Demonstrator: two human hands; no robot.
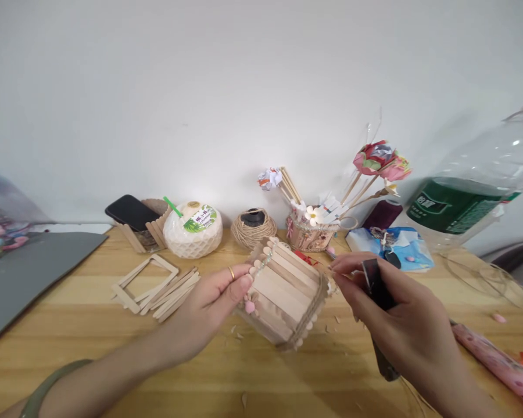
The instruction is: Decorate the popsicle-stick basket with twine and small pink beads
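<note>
My left hand [218, 296] grips a small box made of wooden craft sticks [283, 290], tilted above the wooden table [91, 325]. The box has pale beads along its edges and twine around its right end. A ring sits on one finger and a green bangle on the wrist. My right hand [401, 313] is at the box's right edge, holding a dark tool [375, 284] whose handle runs down past the palm. Its fingertips pinch close to the twine wrap; what they pinch is too small to tell.
Loose craft sticks and a stick frame [152, 284] lie left. Behind are a phone on a stick stand [133, 212], a white coconut [192, 230], a twine ball [253, 227], a decorated holder with paper flowers [314, 232], a plastic bottle [466, 191] and a grey sheet [21, 273].
</note>
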